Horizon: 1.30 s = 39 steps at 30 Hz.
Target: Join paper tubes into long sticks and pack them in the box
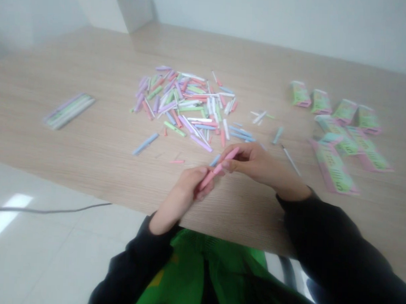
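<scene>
A pink pen is held slantwise over the table's front part, between my two hands. My left hand is closed around its lower end. With thumb and fingers, my right hand pinches the upper part. Just beyond the hands lies a blue pen piece, partly hidden by the fingers. Farther back spreads a heap of pen parts in pink, purple, green, white and blue. A thin pink piece lies left of the hands, and a slim refill-like stick rests near my right wrist.
Several pink-and-green packets lie and stand on the right of the wooden table. A clear pack of pens lies at the left. At the back left stands a white box. A cable runs across the floor.
</scene>
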Tool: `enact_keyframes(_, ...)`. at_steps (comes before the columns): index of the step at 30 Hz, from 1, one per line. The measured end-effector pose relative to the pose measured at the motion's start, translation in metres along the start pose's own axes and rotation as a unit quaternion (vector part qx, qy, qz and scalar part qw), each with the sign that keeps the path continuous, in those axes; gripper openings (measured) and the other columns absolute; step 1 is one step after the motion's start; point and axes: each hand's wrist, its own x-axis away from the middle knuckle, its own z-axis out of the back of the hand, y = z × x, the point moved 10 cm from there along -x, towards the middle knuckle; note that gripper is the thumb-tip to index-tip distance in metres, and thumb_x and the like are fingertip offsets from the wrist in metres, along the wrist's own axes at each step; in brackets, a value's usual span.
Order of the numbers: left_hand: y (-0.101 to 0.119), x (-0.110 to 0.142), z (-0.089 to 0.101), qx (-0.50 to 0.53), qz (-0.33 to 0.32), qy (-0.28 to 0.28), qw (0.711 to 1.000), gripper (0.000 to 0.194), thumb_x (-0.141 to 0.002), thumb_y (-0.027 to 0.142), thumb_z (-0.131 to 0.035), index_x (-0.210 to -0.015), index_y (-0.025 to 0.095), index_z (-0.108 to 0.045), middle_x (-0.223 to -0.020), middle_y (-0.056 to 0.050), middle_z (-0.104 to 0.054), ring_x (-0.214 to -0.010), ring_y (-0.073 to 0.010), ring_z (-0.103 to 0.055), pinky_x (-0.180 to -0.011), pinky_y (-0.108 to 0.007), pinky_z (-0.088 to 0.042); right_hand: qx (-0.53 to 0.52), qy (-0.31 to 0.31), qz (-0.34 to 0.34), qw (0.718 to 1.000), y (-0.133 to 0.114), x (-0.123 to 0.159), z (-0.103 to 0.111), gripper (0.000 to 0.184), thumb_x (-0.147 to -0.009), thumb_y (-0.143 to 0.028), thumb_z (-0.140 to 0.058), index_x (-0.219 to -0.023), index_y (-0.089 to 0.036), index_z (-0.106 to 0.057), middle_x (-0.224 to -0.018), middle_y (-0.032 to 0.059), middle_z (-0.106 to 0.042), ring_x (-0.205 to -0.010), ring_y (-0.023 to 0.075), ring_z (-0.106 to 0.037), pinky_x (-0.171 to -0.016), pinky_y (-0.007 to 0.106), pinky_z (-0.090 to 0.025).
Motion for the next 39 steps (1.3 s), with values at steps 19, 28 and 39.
enact_keyframes(19, 0.012, 0.002, 0.007, -0.07, -0.015, 0.074, 0.995, 0.032, -0.099, 0.046, -0.057, -0.081, 0.02, -0.061, -0.058, 0.006, -0.037, -0.049, -0.0094, -0.028, -0.046, -0.025, -0.021, -0.187, 0.059, 0.007, 0.981, 0.047, -0.017, 0.0, 0.055, -0.082, -0.074, -0.067, -0.077, -0.019, -0.066, -0.063, -0.0032, -0.056, -0.054, 0.0108, -0.046, -0.053, 0.024, -0.038)
enact_keyframes(28, -0.017, 0.025, -0.097, 0.015, 0.114, -0.181, 0.977, 0.039, -0.103, 0.046, -0.049, -0.092, 0.018, -0.074, -0.058, 0.004, -0.045, -0.05, -0.0097, -0.034, -0.048, -0.026, -0.026, -0.291, 0.16, -0.073, 0.94, 0.078, -0.03, 0.055, 0.063, -0.096, -0.076, -0.036, -0.081, -0.021, -0.065, -0.064, -0.0026, -0.051, -0.051, 0.0121, -0.042, -0.053, 0.025, -0.041)
enact_keyframes(39, -0.029, 0.033, -0.145, -0.04, 0.11, -0.246, 0.962, 0.038, -0.103, 0.045, -0.05, -0.089, 0.017, -0.072, -0.078, -0.002, -0.063, -0.069, -0.0133, -0.052, -0.062, -0.025, -0.039, -0.238, 0.164, -0.047, 0.956, 0.072, -0.035, 0.058, 0.061, -0.102, -0.066, -0.028, -0.081, -0.02, -0.062, -0.066, -0.0002, -0.049, -0.055, 0.0137, -0.039, -0.051, 0.025, -0.036)
